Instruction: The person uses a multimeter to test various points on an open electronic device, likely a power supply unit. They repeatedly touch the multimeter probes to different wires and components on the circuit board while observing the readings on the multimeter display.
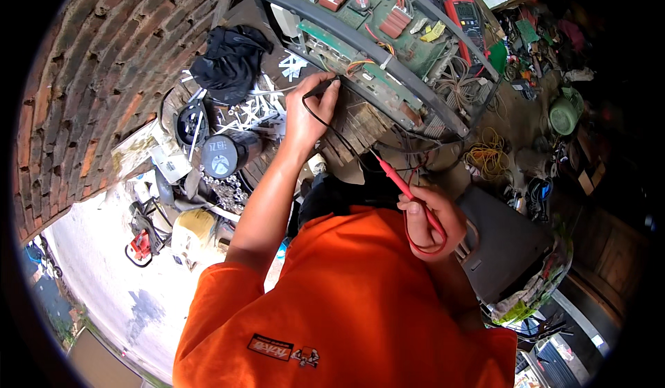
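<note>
My right hand (435, 223) is closed around a red test probe (396, 175), its tip angled up and to the left in the air. The red lead loops below that hand. Against the front edge of an opened electronic chassis (443, 104), my left hand (313, 110) pinches a black test lead (323, 120); the probe end is hidden by the fingers. Inside the chassis are green circuit boards (370, 15), red blocks (396, 22) and bundled wires. A red multimeter (465, 24) stands at the far right side of the chassis.
Left of the chassis lie a black cloth (231, 62), scattered white strips (253, 111) and a dark round container (220, 156) on the wooden bench (360, 121). A brick wall (118, 76) rises at left. At right are a yellow wire coil (487, 154) and a green basket (564, 113).
</note>
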A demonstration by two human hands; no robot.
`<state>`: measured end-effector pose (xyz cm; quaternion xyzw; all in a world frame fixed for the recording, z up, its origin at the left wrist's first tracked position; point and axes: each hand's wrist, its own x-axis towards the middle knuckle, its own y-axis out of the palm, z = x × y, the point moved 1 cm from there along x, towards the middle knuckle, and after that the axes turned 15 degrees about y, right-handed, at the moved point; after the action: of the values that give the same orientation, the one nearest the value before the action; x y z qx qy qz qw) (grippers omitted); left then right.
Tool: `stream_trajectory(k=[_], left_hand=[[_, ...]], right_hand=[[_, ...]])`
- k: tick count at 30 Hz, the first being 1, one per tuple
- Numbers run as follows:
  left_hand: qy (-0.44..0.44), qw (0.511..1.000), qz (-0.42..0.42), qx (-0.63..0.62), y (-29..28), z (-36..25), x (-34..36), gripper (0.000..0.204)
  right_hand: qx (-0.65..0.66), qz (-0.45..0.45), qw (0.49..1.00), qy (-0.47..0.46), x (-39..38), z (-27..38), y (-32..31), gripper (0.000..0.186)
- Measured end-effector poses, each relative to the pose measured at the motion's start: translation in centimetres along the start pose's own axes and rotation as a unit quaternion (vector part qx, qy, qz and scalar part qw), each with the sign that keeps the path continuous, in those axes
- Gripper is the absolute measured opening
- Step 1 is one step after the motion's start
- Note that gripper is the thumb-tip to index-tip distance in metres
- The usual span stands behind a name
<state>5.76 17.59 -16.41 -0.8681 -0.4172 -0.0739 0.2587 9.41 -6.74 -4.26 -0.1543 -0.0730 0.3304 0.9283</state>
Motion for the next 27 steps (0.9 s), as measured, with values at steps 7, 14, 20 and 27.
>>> stream_trajectory(k=[7, 14, 20, 27], left_hand=[[-0.027, 0.999, 0.015, -0.013, 0.2, 0.0, 0.4, 0.022], [-0.009, 0.999, 0.032, 0.012, 0.1, -0.1, 0.7, 0.021], [0.002, 0.999, 0.035, 0.027, 0.5, -0.5, 1.0, 0.019], [0.011, 1.000, 0.020, 0.009, 0.7, 0.4, 0.6, 0.018]], right_hand=[[0.000, 0.005, 1.000, 0.015, 0.0, 0.4, 0.2, 0.020], [-0.009, -0.004, 1.000, 0.021, 0.7, 0.7, 0.6, 0.020], [-0.098, -0.041, 0.994, 0.041, 4.6, -1.3, 3.6, 0.019], [-0.167, -0.077, 0.983, -0.028, 9.3, -6.4, 8.9, 0.020]])
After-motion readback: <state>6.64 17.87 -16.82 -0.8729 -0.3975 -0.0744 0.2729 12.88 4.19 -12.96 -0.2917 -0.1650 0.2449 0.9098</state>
